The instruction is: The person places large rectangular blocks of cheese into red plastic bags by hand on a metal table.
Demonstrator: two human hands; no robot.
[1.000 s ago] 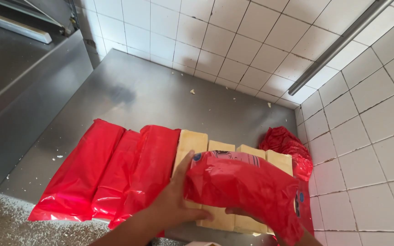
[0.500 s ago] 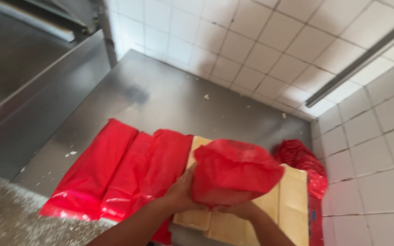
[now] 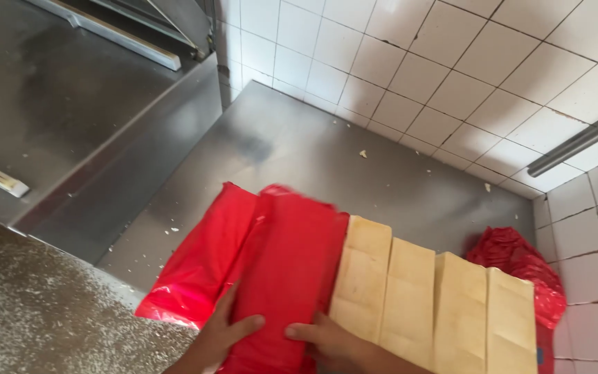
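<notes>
My left hand (image 3: 221, 334) and my right hand (image 3: 325, 341) press together on the near end of a long red plastic-wrapped block (image 3: 286, 273), which lies flat on the steel counter (image 3: 292, 145). It rests against and partly over other red-wrapped blocks (image 3: 202, 256) to its left. To its right several bare tan blocks (image 3: 423, 298) lie side by side, touching each other. My left thumb lies across the red wrap; my right fingers curl onto its lower edge.
A crumpled red plastic bag (image 3: 520, 266) sits in the corner against the white tiled wall (image 3: 451, 76). A steel machine with a sloped face (image 3: 70, 104) stands at the left. Crumbs speckle the near counter surface (image 3: 43, 305). A metal rail (image 3: 579, 138) runs along the wall.
The red-wrapped block was held up over the tan blocks; now it lies down flat among the other red blocks at the left, with both hands at its near end.
</notes>
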